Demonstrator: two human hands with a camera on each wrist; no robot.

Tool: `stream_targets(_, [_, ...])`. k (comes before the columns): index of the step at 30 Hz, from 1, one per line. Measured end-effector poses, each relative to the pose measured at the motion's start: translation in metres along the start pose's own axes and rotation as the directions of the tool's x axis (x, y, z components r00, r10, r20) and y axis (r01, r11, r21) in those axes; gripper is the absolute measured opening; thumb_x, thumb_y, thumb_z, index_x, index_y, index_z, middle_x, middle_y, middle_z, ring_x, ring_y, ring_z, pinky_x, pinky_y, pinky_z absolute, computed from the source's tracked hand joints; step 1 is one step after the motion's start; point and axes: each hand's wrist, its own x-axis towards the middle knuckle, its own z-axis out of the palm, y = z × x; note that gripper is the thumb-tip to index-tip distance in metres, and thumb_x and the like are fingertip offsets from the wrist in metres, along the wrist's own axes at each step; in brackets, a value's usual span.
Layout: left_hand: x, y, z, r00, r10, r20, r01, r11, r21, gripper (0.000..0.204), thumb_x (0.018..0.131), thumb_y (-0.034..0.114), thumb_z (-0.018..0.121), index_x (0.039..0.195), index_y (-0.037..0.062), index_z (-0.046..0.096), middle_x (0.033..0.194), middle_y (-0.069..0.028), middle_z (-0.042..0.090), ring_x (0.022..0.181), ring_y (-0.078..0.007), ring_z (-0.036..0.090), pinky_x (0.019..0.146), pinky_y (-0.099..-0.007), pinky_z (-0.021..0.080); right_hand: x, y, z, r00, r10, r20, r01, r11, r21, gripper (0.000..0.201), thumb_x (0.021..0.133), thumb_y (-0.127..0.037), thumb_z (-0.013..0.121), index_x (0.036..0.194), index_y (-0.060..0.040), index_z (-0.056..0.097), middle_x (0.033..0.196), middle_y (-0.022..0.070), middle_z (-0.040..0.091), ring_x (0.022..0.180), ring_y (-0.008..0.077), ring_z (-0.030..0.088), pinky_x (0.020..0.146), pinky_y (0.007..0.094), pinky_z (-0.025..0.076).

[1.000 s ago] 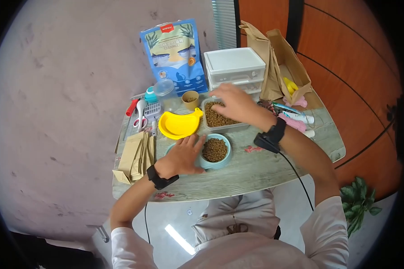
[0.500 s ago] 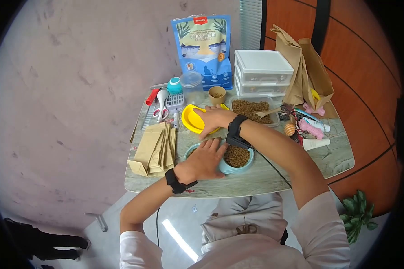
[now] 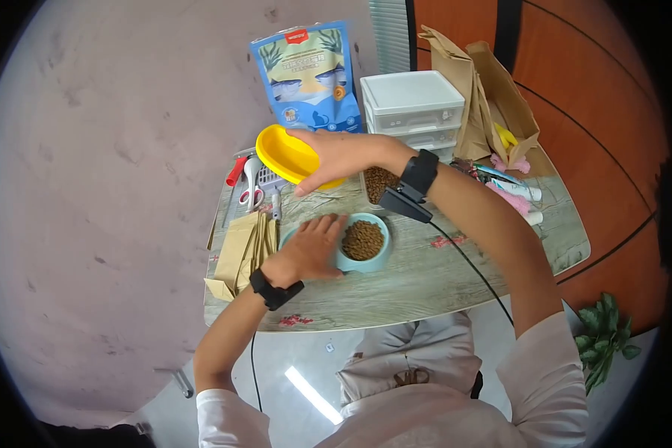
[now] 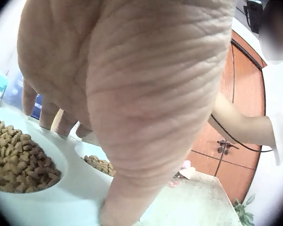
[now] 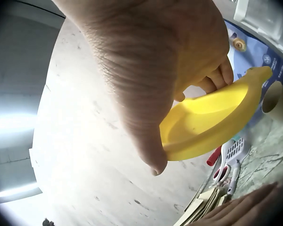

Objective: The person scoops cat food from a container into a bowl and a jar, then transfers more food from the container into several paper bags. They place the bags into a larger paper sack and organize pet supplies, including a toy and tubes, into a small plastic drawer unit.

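My right hand (image 3: 343, 153) grips a yellow banana-shaped bowl (image 3: 282, 155) raised above the table, thumb on one long side and fingers on the other. The right wrist view shows its hollow (image 5: 203, 120) with no food in it. My left hand (image 3: 306, 250) lies, fingers extended, across a light-blue double bowl (image 3: 383, 257). It covers most of the left half in the head view. Brown kibble (image 3: 364, 240) fills the right half; in the left wrist view kibble (image 4: 19, 157) shows in both halves. The left thumb rests at the double bowl's edge.
Flat paper bags (image 3: 239, 250) lie at the left, near scissors (image 3: 251, 198) and a red-handled tool (image 3: 236, 172). A blue food bag (image 3: 310, 78) and white drawers (image 3: 413, 97) stand behind. A kibble tub (image 3: 378, 183) sits partly under my right wrist; tubes (image 3: 523, 190) lie right.
My right hand came back from over the kibble tub, took hold of the yellow bowl, and raised it off the table. My left hand stays on the double bowl.
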Motion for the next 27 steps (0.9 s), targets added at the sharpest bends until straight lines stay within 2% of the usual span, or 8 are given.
stream_targets(9, [0.03, -0.048, -0.003, 0.991, -0.105, 0.087, 0.099, 0.992, 0.074, 0.108, 0.056, 0.034, 0.082, 0.141, 0.0006, 0.025, 0.143, -0.0198, 0.034, 0.133, -0.0373, 0.032, 0.109, -0.0449, 0.028, -0.092, -0.008, -0.032, 0.999, -0.047, 0.004, 0.047, 0.993, -0.112, 0.107, 0.067, -0.044, 0.077, 0.146, -0.0035, 0.017, 0.129, 0.0267, 0.045, 0.12, 0.0381, 0.045, 0.1, 0.0411, 0.037])
stream_targets(11, [0.038, -0.067, 0.0, 0.993, -0.096, 0.069, 0.092, 0.994, 0.063, 0.103, 0.056, 0.035, 0.083, 0.141, 0.0058, 0.031, 0.144, -0.0169, 0.035, 0.134, -0.0338, 0.032, 0.109, -0.0456, 0.028, -0.105, -0.008, -0.022, 0.997, -0.071, -0.011, 0.069, 0.987, -0.143, 0.106, 0.066, -0.043, 0.078, 0.146, -0.004, 0.02, 0.13, 0.0249, 0.045, 0.12, 0.0368, 0.045, 0.101, 0.042, 0.036])
stream_targets(13, [0.043, -0.084, -0.001, 0.992, 0.021, 0.121, 0.007, 0.974, -0.227, 0.095, 0.058, 0.036, 0.082, 0.139, 0.0124, 0.038, 0.143, -0.0131, 0.039, 0.134, -0.0306, 0.033, 0.109, -0.0449, 0.029, -0.118, -0.014, -0.013, 0.992, -0.083, 0.094, 0.096, 0.985, -0.142, 0.104, 0.066, -0.044, 0.079, 0.145, -0.0039, 0.023, 0.128, 0.0224, 0.046, 0.121, 0.0362, 0.044, 0.101, 0.0436, 0.033])
stream_targets(14, [0.048, -0.094, 0.006, 0.993, 0.116, -0.012, -0.115, 0.964, -0.238, 0.083, 0.065, 0.036, 0.079, 0.137, 0.0175, 0.042, 0.143, -0.01, 0.039, 0.134, -0.0286, 0.035, 0.109, -0.0426, 0.029, -0.121, -0.011, -0.001, 0.988, -0.098, 0.117, 0.116, 0.98, -0.159, 0.102, 0.065, -0.044, 0.078, 0.144, -0.0054, 0.026, 0.126, 0.0199, 0.047, 0.119, 0.0339, 0.045, 0.1, 0.0438, 0.032])
stream_targets(15, [0.043, -0.096, 0.007, 0.999, 0.004, -0.033, -0.017, 0.921, -0.39, 0.084, 0.07, 0.036, 0.074, 0.141, 0.0123, 0.035, 0.145, -0.0136, 0.036, 0.134, -0.0306, 0.034, 0.11, -0.0406, 0.028, -0.124, -0.015, 0.006, 0.988, -0.099, 0.115, 0.117, 0.98, -0.161, 0.102, 0.065, -0.044, 0.078, 0.144, -0.0054, 0.026, 0.126, 0.0199, 0.047, 0.119, 0.0339, 0.045, 0.1, 0.0438, 0.032])
stream_targets(17, [0.053, -0.089, 0.003, 0.998, -0.05, -0.035, 0.048, 0.998, -0.049, 0.09, 0.073, 0.036, 0.071, 0.144, 0.0059, 0.026, 0.147, -0.0173, 0.032, 0.136, -0.031, 0.031, 0.111, -0.0407, 0.026, -0.13, -0.024, 0.02, 0.951, -0.09, 0.294, 0.16, 0.961, -0.223, 0.102, 0.064, -0.045, 0.078, 0.144, -0.0065, 0.027, 0.121, 0.0176, 0.048, 0.114, 0.0329, 0.046, 0.096, 0.0429, 0.034])
stream_targets(18, [0.054, -0.082, -0.005, 0.998, -0.059, 0.023, 0.058, 0.998, 0.035, 0.101, 0.068, 0.035, 0.075, 0.145, 0.0015, 0.019, 0.147, -0.02, 0.031, 0.137, -0.0316, 0.029, 0.111, -0.0408, 0.026, -0.134, -0.017, 0.038, 0.956, -0.188, 0.225, 0.242, 0.94, -0.24, 0.1, 0.063, -0.045, 0.078, 0.142, -0.007, 0.03, 0.117, 0.0167, 0.049, 0.11, 0.0319, 0.047, 0.093, 0.0418, 0.035])
stream_targets(27, [0.061, -0.092, -0.01, 0.998, -0.054, -0.031, 0.054, 0.998, 0.026, 0.112, 0.055, 0.026, 0.084, 0.145, 0.002, 0.021, 0.144, -0.0198, 0.033, 0.135, -0.0332, 0.031, 0.111, -0.0391, 0.027, -0.121, -0.017, 0.105, 0.949, -0.178, 0.26, 0.257, 0.914, -0.315, 0.097, 0.059, -0.044, 0.08, 0.137, -0.0056, 0.037, 0.111, 0.0177, 0.05, 0.107, 0.0327, 0.048, 0.091, 0.0411, 0.037])
